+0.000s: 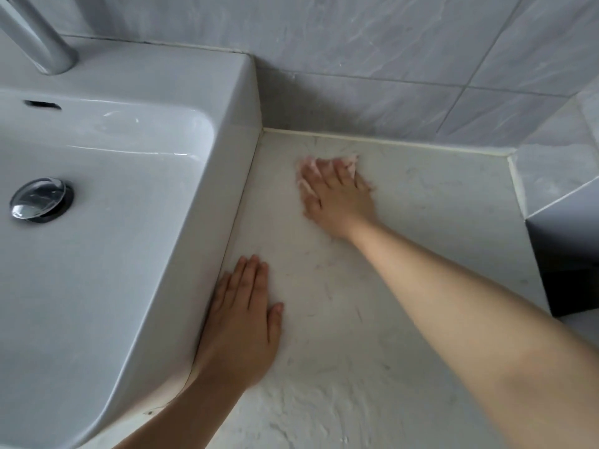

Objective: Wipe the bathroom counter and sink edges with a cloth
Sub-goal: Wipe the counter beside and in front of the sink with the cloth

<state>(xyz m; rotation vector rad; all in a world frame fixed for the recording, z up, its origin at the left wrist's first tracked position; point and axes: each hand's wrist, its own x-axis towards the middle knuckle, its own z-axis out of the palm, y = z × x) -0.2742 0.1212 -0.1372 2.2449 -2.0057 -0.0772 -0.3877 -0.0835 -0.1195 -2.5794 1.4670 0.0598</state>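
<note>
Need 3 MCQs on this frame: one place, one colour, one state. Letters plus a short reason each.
1. Where is the cloth?
A. in the sink basin
B. on the counter near the back wall
C. draped over the tap

2. What colour is the cloth?
A. dark blue
B. pale pink
C. black

3. How is the left hand?
A. flat on the counter beside the sink
B. gripping the tap
C. holding a bottle

Answers:
1 B: it lies under the right hand, close to the tiled wall.
2 B: pink edges show around the fingers.
3 A: palm down, fingers straight, nothing held.
</note>
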